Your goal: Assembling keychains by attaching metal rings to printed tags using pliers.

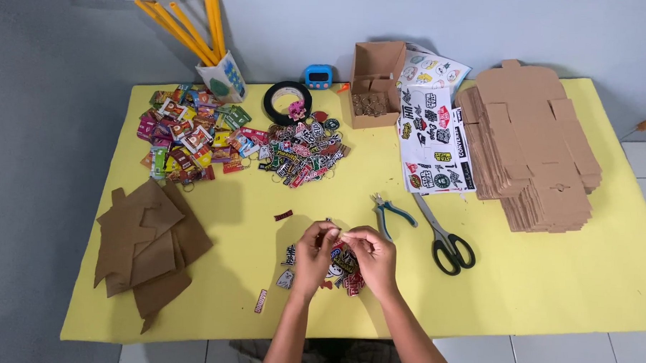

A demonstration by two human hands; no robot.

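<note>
At lower centre of the frame, my left hand [313, 251] and right hand [372, 256] pinch one small keychain charm [333, 235] between closed fingertips, above a loose charm pile [343, 269] on the yellow bench [548, 282]. It looks light, thin and stiff; I judge an edge grip safest.

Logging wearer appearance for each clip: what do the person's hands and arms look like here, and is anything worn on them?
Both arms are bare to the frame's lower edge: no sleeves, gloves, watch or bracelets visible. The left hand and right hand show no rings that can be made out at this size.
</note>
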